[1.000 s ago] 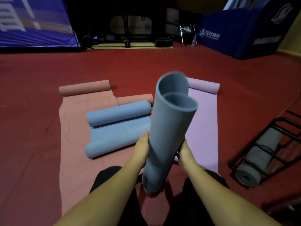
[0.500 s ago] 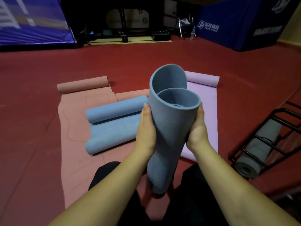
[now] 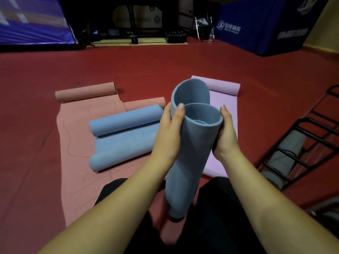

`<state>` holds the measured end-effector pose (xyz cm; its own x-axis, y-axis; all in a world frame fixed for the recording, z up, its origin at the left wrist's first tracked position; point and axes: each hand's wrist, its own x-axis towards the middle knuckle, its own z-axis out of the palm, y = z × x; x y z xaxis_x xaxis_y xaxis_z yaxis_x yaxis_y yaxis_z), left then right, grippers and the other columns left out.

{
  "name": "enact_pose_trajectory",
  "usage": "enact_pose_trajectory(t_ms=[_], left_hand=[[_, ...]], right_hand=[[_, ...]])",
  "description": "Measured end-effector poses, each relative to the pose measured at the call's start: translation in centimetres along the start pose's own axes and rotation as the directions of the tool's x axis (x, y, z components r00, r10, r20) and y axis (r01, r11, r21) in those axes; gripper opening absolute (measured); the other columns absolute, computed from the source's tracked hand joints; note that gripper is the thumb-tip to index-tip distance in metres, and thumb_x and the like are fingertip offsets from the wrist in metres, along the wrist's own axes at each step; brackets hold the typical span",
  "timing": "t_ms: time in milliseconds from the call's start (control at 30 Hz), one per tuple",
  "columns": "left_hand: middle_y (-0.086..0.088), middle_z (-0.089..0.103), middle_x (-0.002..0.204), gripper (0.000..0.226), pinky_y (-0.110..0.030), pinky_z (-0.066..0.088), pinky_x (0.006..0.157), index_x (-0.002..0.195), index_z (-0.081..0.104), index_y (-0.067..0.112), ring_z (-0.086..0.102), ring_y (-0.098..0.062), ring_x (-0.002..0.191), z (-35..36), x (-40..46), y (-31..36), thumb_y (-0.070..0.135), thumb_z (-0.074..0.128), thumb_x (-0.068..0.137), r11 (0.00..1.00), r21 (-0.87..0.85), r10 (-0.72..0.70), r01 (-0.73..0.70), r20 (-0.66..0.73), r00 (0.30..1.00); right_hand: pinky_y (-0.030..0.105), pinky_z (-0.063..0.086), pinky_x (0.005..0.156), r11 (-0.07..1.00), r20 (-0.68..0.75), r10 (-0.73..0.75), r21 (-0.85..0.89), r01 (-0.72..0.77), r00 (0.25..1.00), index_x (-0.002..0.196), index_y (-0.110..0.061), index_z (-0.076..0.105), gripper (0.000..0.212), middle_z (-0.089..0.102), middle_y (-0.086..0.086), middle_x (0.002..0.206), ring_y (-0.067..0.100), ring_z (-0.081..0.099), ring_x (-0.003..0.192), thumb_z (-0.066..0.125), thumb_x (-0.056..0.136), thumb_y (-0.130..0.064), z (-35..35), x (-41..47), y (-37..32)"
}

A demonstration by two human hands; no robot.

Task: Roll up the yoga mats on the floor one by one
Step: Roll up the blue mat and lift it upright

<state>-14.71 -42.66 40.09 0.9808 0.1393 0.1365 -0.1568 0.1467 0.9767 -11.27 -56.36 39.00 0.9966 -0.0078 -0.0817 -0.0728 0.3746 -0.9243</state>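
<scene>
A grey-blue yoga mat (image 3: 189, 162) stands on end between my knees, loosely rolled, with its outer layer flaring open at the top. My left hand (image 3: 169, 132) grips the roll's upper left side, thumb at the rim. My right hand (image 3: 226, 132) grips its upper right side. Behind it a light blue mat (image 3: 122, 136) lies on the floor, curled at both ends. It rests on a salmon pink mat (image 3: 77, 162) with its far end rolled. A lilac mat (image 3: 222, 99) lies to the right, also rolled at its far end.
A black metal rack (image 3: 300, 147) at the right holds a rolled grey mat (image 3: 282, 158). Blue padded blocks (image 3: 266, 24) stand at the back right and a purple-blue banner (image 3: 31, 21) at the back left. Red floor (image 3: 165, 65) spreads beyond the mats.
Both hands slid up the standing roll from its middle to just under the top rim. The flared top has been squeezed narrower.
</scene>
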Motion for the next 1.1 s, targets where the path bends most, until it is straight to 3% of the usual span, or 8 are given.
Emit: enact_pose_trajectory(t_ms=[200, 333, 433, 567, 700, 800, 900, 1100], left_hand=[[-0.002, 0.067, 0.126, 0.091, -0.050, 0.041, 0.107, 0.126, 0.064, 0.031, 0.060, -0.024, 0.122, 0.7, 2.9, 1.8, 0.093, 0.053, 0.060, 0.992, -0.053, -0.119, 0.119, -0.005, 0.993], [-0.001, 0.068, 0.124, 0.076, -0.050, 0.042, 0.106, 0.119, 0.066, 0.031, 0.060, -0.024, 0.121, 0.4, 3.1, 1.0, 0.086, 0.052, 0.069, 0.991, -0.041, -0.129, 0.128, -0.006, 0.992], [0.003, 0.071, 0.114, 0.059, -0.050, 0.043, 0.105, 0.112, 0.068, 0.029, 0.064, -0.020, 0.113, 0.1, 0.8, -2.2, 0.074, 0.046, 0.080, 0.989, 0.036, -0.138, 0.141, -0.080, 0.987], [0.000, 0.073, 0.110, 0.061, -0.050, 0.044, 0.105, 0.111, 0.071, 0.027, 0.066, -0.023, 0.111, 0.6, 1.9, -1.8, 0.072, 0.049, 0.075, 0.975, 0.048, -0.216, 0.219, -0.066, 0.974], [-0.002, 0.074, 0.110, 0.062, -0.047, 0.045, 0.102, 0.110, 0.073, 0.024, 0.066, -0.023, 0.111, 0.3, 2.5, 0.5, 0.070, 0.051, 0.074, 0.982, -0.040, -0.188, 0.187, -0.038, 0.981], [0.005, 0.073, 0.111, 0.061, -0.049, 0.043, 0.104, 0.113, 0.071, 0.030, 0.065, -0.018, 0.112, -0.2, 0.4, -2.2, 0.072, 0.045, 0.077, 0.972, 0.052, -0.227, 0.229, -0.057, 0.972], [0.015, 0.071, 0.107, 0.048, -0.046, 0.044, 0.105, 0.112, 0.066, 0.035, 0.064, -0.008, 0.109, -0.3, -1.5, -4.8, 0.064, 0.044, 0.081, 0.960, 0.136, -0.228, 0.244, -0.125, 0.966], [0.013, 0.073, 0.105, 0.031, -0.047, 0.049, 0.100, 0.113, 0.064, 0.036, 0.067, -0.011, 0.103, -0.6, -0.9, -4.0, 0.045, 0.051, 0.087, 0.969, 0.033, -0.237, 0.244, -0.144, 0.961]], right_hand=[[0.030, 0.051, 0.076, 0.999, 0.028, -0.037, -0.014, 0.037, 0.999, 0.094, -0.012, 0.074, 0.047, 0.076, 0.010, 0.096, 0.019, 0.071, 0.089, 0.038, 0.099, -0.041, 1.5, -0.1, -3.2], [0.027, 0.055, 0.077, 0.995, 0.002, -0.093, 0.028, 0.093, 0.996, 0.092, -0.014, 0.074, 0.040, 0.075, 0.007, 0.094, 0.019, 0.070, 0.089, 0.043, 0.096, -0.038, 0.3, -0.4, -1.6], [0.038, 0.049, 0.096, 0.999, -0.099, -0.027, -0.038, 0.024, 0.995, 0.121, -0.010, 0.067, 0.060, 0.073, 0.009, 0.111, 0.023, 0.068, 0.107, 0.051, 0.082, -0.053, -1.0, -1.2, 2.3], [0.035, 0.050, 0.087, 0.997, -0.070, 0.036, -0.067, -0.041, 0.997, 0.125, -0.012, 0.063, 0.060, 0.074, 0.007, 0.108, 0.024, 0.069, 0.106, 0.053, 0.078, -0.047, -1.0, -0.8, 1.7], [0.036, 0.054, 0.090, 0.999, -0.045, -0.052, -0.020, 0.051, 0.998, 0.127, -0.011, 0.062, 0.056, 0.073, 0.008, 0.113, 0.023, 0.068, 0.107, 0.051, 0.084, -0.046, -1.1, -0.7, 0.4], [0.047, 0.045, 0.106, 0.991, -0.133, 0.010, -0.128, -0.027, 0.991, 0.128, -0.011, 0.061, 0.070, 0.070, 0.009, 0.119, 0.027, 0.064, 0.115, 0.056, 0.077, -0.059, -2.2, -1.4, 3.8], [0.051, 0.041, 0.109, 0.980, -0.100, 0.100, -0.165, -0.115, 0.990, 0.132, -0.013, 0.058, 0.077, 0.069, 0.010, 0.122, 0.026, 0.063, 0.116, 0.058, 0.072, -0.061, -3.6, -1.3, 6.4], [0.043, 0.047, 0.103, 0.958, 0.001, 0.155, -0.245, -0.151, 0.988, 0.121, -0.023, 0.067, 0.043, 0.070, 0.007, 0.119, 0.027, 0.062, 0.117, 0.049, 0.092, -0.049, -2.8, -0.1, 3.8]])
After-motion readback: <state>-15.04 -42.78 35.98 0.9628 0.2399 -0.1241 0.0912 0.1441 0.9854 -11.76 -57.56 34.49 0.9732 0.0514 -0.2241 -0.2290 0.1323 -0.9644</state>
